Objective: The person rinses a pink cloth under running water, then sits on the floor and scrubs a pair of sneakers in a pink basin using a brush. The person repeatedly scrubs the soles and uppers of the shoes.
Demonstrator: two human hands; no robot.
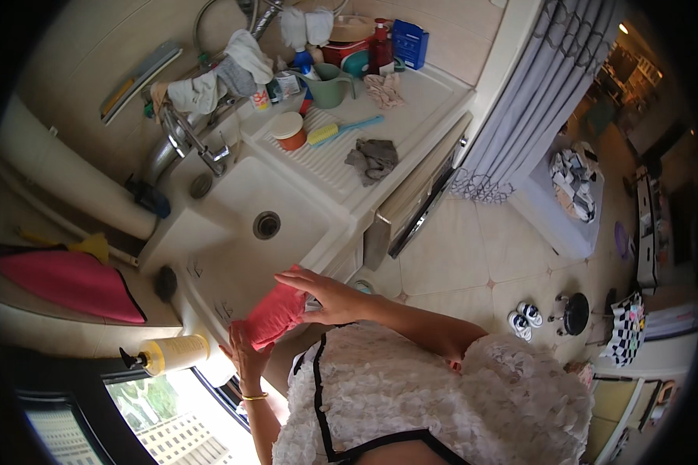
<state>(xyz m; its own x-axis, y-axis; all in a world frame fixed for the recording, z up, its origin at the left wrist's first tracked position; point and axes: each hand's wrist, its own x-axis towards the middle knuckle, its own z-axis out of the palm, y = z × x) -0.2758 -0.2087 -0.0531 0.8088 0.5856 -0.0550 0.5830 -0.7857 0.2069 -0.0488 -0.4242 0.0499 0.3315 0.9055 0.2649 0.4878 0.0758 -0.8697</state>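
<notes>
A folded coral-red cloth stretches between my two hands, over the near edge of the white sink. My left hand, a gold bangle at its wrist, grips the cloth's lower left end. At the upper right end, my right hand holds the cloth with its fingers across the top and the thumb underneath. The sink basin holds no water that I can see, and its round drain shows. A faucet stands at the back left of the basin.
Right of the basin, the ribbed drainboard carries a grey cloth, a yellow-headed brush, an orange tub and a green pitcher. A yellow pump bottle is by the window. A magenta cloth lies at the left.
</notes>
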